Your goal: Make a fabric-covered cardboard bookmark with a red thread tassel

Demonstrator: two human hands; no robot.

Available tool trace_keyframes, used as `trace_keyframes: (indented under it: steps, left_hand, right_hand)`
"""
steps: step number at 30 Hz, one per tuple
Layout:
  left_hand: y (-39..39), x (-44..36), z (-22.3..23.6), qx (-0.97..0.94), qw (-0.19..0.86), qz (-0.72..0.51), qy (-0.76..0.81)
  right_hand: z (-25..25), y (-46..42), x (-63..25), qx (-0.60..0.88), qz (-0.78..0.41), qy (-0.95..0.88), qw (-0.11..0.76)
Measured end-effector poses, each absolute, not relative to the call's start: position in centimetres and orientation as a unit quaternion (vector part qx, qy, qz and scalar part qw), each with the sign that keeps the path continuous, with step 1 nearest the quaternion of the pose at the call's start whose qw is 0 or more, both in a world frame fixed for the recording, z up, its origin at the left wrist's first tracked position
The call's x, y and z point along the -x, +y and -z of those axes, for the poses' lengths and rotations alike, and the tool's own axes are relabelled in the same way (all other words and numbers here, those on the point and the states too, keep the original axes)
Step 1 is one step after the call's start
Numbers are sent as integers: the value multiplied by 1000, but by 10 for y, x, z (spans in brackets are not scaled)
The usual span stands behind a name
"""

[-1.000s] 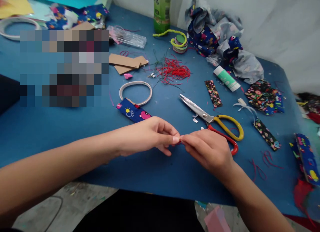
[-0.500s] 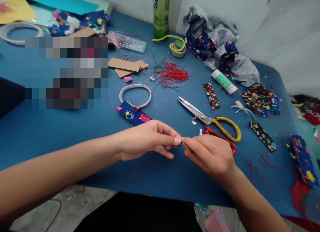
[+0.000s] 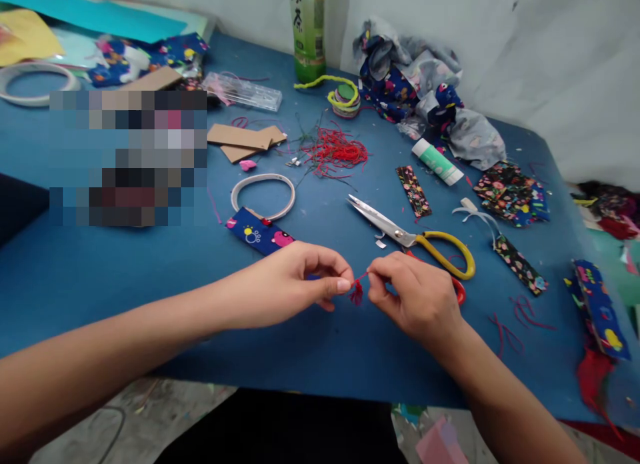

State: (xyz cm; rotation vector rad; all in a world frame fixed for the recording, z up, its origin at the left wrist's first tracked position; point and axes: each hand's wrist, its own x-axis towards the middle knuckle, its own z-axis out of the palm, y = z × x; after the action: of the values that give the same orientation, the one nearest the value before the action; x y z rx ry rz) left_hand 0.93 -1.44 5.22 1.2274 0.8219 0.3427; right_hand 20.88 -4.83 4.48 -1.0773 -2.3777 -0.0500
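Between my two hands hangs a small red tassel (image 3: pixel 356 293) of thread. My left hand (image 3: pixel 295 281) pinches its thread between thumb and forefinger. The fingers of my right hand (image 3: pixel 417 294) are closed on the other end of that thread, which is stretched short between them. Just beyond my left hand lies a blue patterned fabric strip (image 3: pixel 257 232), partly covered by the hand. Scissors (image 3: pixel 395 232) with one yellow and one red handle lie with blades apart behind my right hand, which hides part of the red handle.
A tape roll (image 3: pixel 263 177), a heap of red threads (image 3: pixel 340 149) and cardboard strips (image 3: pixel 240 139) lie further back. A glue stick (image 3: pixel 437 162), floral fabric pieces (image 3: pixel 513 191) and crumpled fabric (image 3: pixel 420 84) are at the right. A green bottle (image 3: pixel 310 41) stands by the wall.
My hands have moved slightly apart, and the red tassel and its thread now show between them. The whole view has shifted a little.
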Motion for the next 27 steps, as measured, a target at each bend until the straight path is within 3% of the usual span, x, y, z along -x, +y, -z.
trace_keyframes:
  steps: [14,23,27]
  left_hand:
    - [-22,-11,-57,-686,586,-171,397]
    - [-21,-10,-51,-582,682,-217,386]
    - [-15,-11,-50,-536,723,-246,361]
  right_hand:
    - [-42,-49,-207,428,62,-864,257]
    - [-45,-48,-212,456,-86,-800,381]
    - [-44,-51,-207,457,-175,-784,383]
